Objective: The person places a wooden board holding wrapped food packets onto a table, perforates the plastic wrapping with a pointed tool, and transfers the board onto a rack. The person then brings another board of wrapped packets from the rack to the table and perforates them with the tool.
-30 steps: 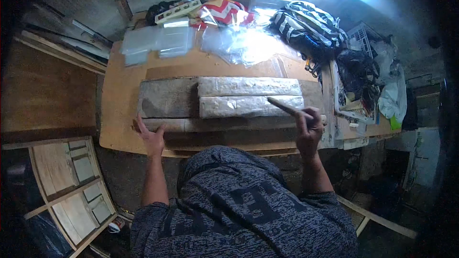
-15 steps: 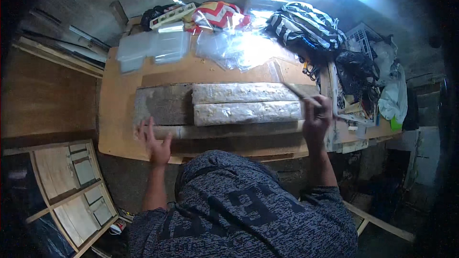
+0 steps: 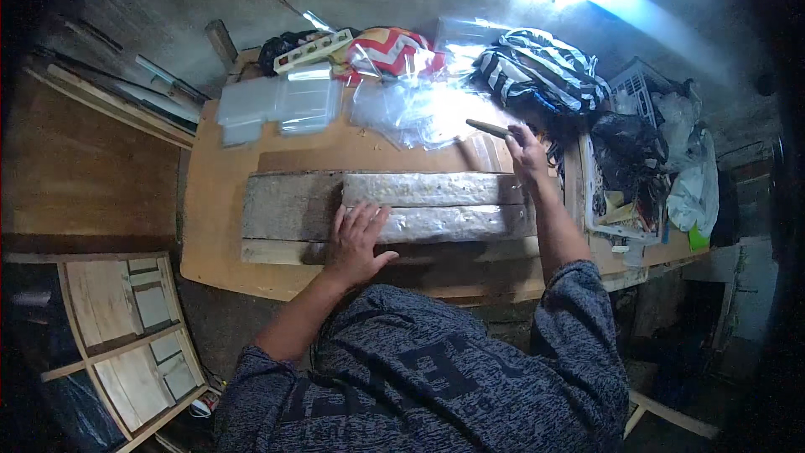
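Observation:
Two long whitish speckled blocks in shiny clear wrapping lie side by side: the far block [image 3: 428, 190] and the near block [image 3: 453, 225]. Beneath them is a grey board [image 3: 289, 201] with a pale wooden strip along its near edge. My left hand [image 3: 358, 243] lies on the left end of the near block, fingers extended and thumb out to the right. Beyond the right end of the blocks, my right hand [image 3: 527, 153] is closed on a slim dark stick-like tool [image 3: 488, 127]. The tool points left above the table; its exact kind is unclear.
Stacked clear plastic sheets [image 3: 306, 105] and glaring loose clear film [image 3: 402, 113] lie at the back. Behind them are a power strip [image 3: 314, 50], a red patterned cloth [image 3: 394, 50] and a striped bag [image 3: 541, 71]. A cluttered white crate [image 3: 625, 231] stands right.
My left hand has moved right from the board's left end onto the near block. My right hand has moved away from me and slightly left with the tool. The view has shifted a little.

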Tool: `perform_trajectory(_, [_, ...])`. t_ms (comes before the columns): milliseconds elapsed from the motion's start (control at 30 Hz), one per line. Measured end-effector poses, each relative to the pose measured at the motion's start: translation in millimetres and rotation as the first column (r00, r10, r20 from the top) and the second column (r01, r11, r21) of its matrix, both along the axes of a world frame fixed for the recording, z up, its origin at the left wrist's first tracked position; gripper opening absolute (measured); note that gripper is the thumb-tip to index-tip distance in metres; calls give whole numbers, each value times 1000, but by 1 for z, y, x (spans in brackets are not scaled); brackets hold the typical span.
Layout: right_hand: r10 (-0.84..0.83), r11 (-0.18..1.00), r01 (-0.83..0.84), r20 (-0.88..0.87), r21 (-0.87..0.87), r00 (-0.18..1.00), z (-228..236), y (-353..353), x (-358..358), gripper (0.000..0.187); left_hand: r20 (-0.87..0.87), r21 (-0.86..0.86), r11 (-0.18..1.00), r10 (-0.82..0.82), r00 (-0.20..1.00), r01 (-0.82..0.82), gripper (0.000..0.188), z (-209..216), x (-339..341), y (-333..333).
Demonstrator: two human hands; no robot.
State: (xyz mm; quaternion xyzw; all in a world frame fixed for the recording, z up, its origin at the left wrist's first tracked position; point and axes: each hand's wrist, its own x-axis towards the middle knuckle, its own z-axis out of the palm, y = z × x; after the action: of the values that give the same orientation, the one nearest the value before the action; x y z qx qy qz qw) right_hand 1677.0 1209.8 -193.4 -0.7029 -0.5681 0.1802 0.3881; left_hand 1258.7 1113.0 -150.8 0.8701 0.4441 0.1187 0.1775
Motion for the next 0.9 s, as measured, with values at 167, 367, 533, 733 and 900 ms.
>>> perform_trajectory(167, [124,991,-137,394,4,911,10,-4,-7,35,-41,17,1000,12,999,-12,90,2,8,14])
perform_trajectory(367, [389,920,-351,303,-174,870,65,-94,-66,45,-83,35,999,-11,996,14,94,-8,10,18])
perform_trajectory(533, [451,885,-420,597,-201,663,24,-145,-60,61,-128,11,998,-61,990,63,96,-9,13,17])
perform_trajectory(733, [557,828,-381,526,-411,643,47,-143,-68,36,-226,-95,986,-153,962,134,84,-2,11,10])
perform_trajectory(900, [631,748,-417,359,-516,688,40,-147,-64,28,-221,-255,951,-235,946,177,66,21,9,16])
